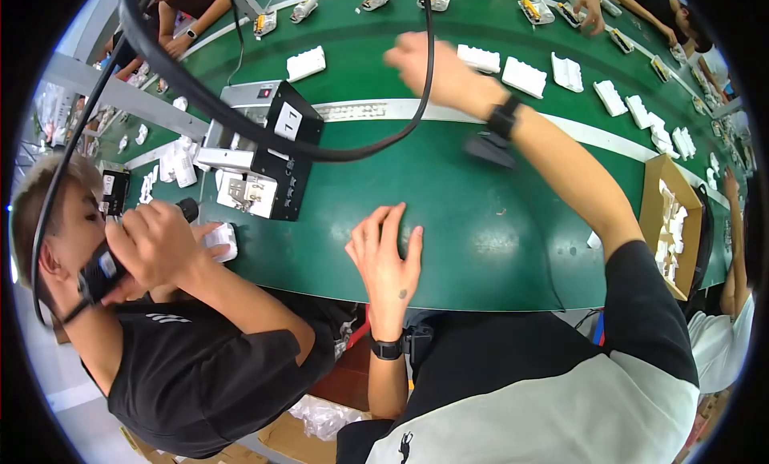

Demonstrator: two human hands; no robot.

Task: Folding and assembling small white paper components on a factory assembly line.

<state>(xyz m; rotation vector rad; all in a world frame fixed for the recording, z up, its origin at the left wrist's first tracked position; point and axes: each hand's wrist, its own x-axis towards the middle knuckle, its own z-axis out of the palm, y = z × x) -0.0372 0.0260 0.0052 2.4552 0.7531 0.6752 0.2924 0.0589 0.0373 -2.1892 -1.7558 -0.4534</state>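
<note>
My left hand point(384, 256) rests on the green tabletop point(497, 216) near its front edge, fingers spread and holding nothing. My right hand point(422, 64) reaches far across to the green belt, nearest to the white moulded pieces point(478, 58) lying in a row there. Its fingers are blurred and partly behind a hanging black cable point(429, 72), so whether they grip anything cannot be made out. Under my right forearm sits a dark object point(490, 149), partly hidden by the wrist. Each of my wrists wears a black band.
A black and silver bench machine point(264, 152) stands left of my hands. Beside me at left, a co-worker point(184, 360) holds a black device and a white part point(221, 241). A cardboard box point(653, 192) of white pieces is at right. Open units with yellow parts point(535, 12) line the far belt.
</note>
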